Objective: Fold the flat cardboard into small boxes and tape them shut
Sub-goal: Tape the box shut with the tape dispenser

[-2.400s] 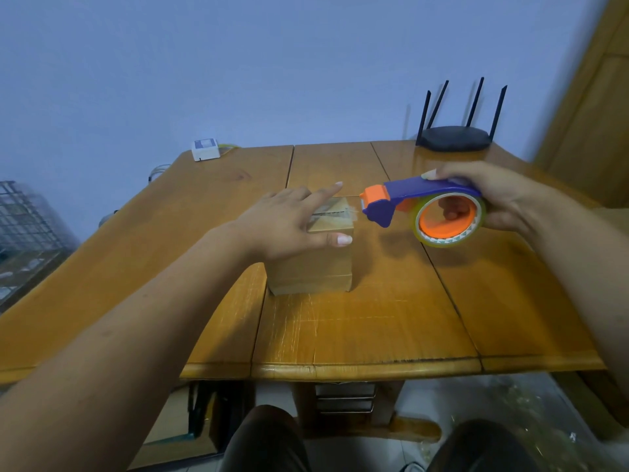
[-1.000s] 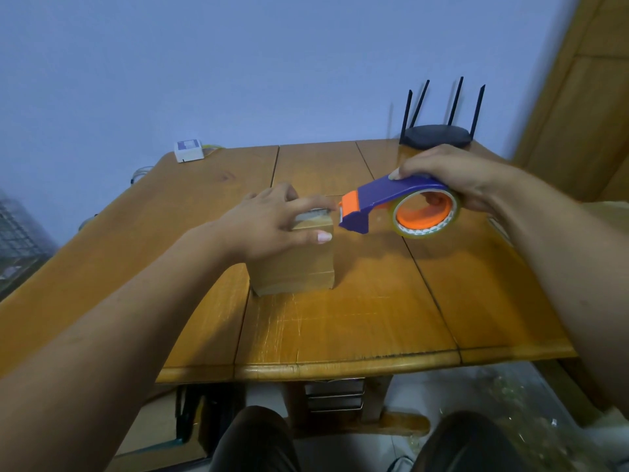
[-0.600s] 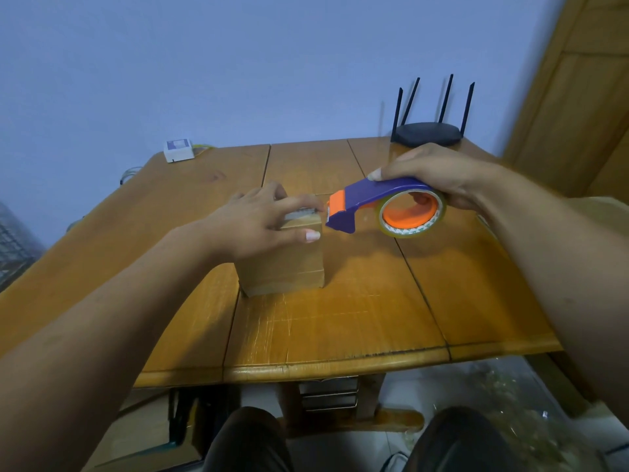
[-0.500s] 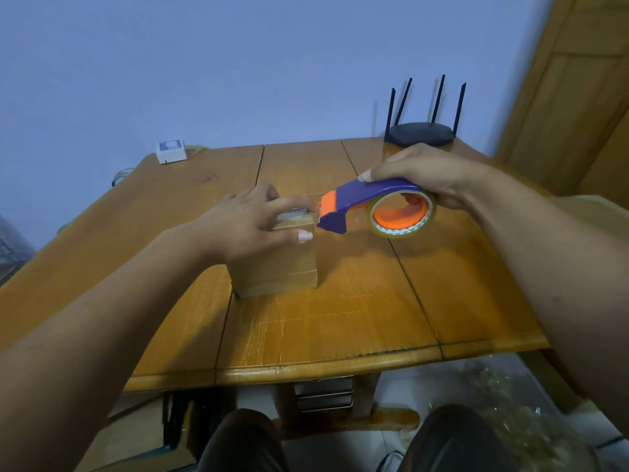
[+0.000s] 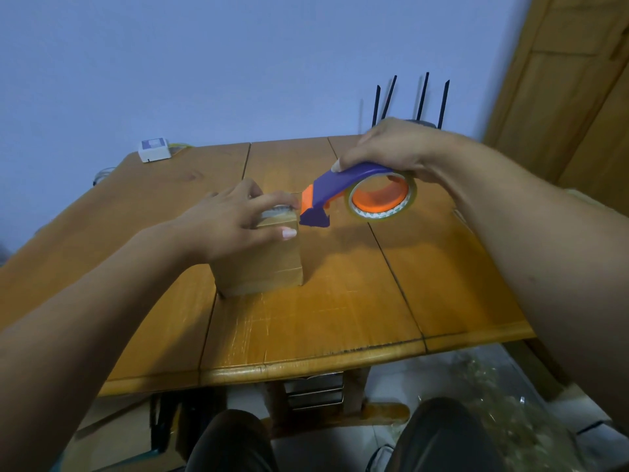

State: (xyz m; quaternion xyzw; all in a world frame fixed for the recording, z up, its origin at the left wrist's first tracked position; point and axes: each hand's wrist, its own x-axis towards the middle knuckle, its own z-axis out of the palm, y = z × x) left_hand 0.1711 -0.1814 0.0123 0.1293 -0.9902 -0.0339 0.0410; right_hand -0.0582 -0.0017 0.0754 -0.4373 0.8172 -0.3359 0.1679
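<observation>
Cardboard box (image 5: 265,267), mid-frame, sits pinned under flat fingers of the left hand (image 5: 235,219) so the right hand (image 5: 394,148), clenched round the tape dispenser (image 5: 340,189), can tape it.

Both forearms (image 5: 102,318) bare; fingers (image 5: 272,233) with pale nails; dark trousers (image 5: 231,444)

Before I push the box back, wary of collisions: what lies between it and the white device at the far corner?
Head view: bare tabletop only between box and white device; the left hand hides the stretch nearest the box.

Table (image 5: 340,301): cardboard box (image 5: 265,267), white device (image 5: 155,150)
</observation>
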